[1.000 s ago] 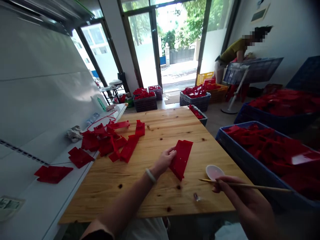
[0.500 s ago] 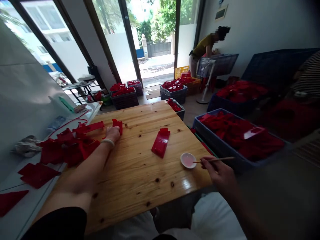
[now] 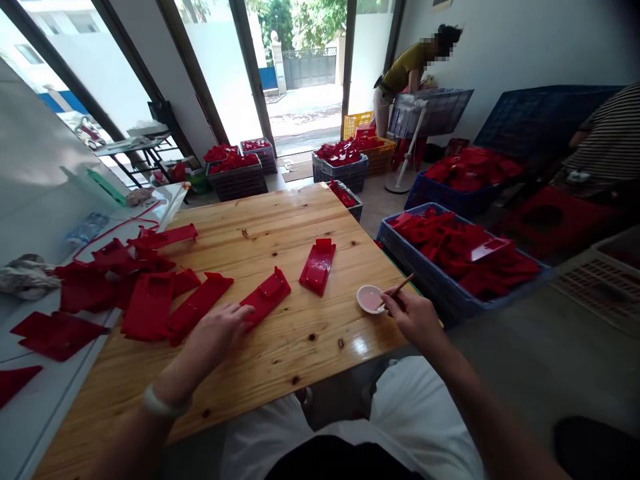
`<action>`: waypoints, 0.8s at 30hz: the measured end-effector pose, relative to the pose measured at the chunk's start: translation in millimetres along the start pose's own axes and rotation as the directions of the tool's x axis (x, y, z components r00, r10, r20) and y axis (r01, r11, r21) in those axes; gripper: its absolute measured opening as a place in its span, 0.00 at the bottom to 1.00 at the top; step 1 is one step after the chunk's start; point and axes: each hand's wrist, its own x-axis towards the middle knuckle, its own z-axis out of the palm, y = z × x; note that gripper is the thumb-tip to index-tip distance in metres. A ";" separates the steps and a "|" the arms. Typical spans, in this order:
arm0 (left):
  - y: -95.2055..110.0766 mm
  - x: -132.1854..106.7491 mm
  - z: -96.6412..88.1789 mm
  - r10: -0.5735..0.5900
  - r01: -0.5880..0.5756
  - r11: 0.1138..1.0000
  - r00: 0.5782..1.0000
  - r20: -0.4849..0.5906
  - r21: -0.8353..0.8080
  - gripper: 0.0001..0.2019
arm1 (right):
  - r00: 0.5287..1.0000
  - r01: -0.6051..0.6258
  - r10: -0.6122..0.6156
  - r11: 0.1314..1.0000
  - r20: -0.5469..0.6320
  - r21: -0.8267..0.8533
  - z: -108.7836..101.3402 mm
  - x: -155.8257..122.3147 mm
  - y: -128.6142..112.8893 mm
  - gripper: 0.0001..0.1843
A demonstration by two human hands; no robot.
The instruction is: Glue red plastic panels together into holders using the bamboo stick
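Note:
My left hand (image 3: 223, 330) is closed on the near end of a flat red plastic part (image 3: 270, 293), which lies aslant on the wooden table (image 3: 280, 220). A second red plastic part (image 3: 318, 265) rests alone to its right. Between the fingers of my right hand (image 3: 413, 319) is a thin wooden stick (image 3: 403, 285); its lower end dips into a small white bowl (image 3: 369, 289) of pink liquid. Whether that end carries bristles I cannot tell. To the left of my left hand, several more red parts (image 3: 150, 303) lie in a loose heap.
A blue crate (image 3: 465, 303) heaped with red parts stands by the table's right edge. More filled crates (image 3: 237, 183) stand on the floor beyond. A person (image 3: 407, 70) bends over a crate at the back; another, in a striped top (image 3: 607, 143), is at the right.
My left hand has come back toward me from the heap's far side, with a red part now in front of it. The stick in my right hand has tilted more upright at the bowl.

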 end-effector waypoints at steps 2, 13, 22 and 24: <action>14.7 -15.4 3.3 -0.033 0.033 0.999 0.999 0.000 -0.013 0.18 | 1.000 -0.015 0.015 1.000 0.004 -0.019 -1.8 2.5 -1.8 0.24; 16.2 24.6 19.6 -0.158 0.169 0.958 0.985 0.067 -0.231 0.40 | 0.994 -0.112 0.112 0.993 0.015 -0.020 -6.5 8.4 -8.8 0.29; 7.6 6.6 16.3 -0.285 0.301 0.704 0.949 0.133 -0.643 0.45 | 0.978 -0.207 0.208 0.977 -0.010 0.055 -11.5 -1.8 -6.4 0.24; 6.8 3.1 16.8 -0.276 0.338 0.564 0.937 0.213 -0.753 0.36 | 0.977 -0.213 0.214 0.974 -0.018 0.073 -12.9 -3.4 -6.6 0.24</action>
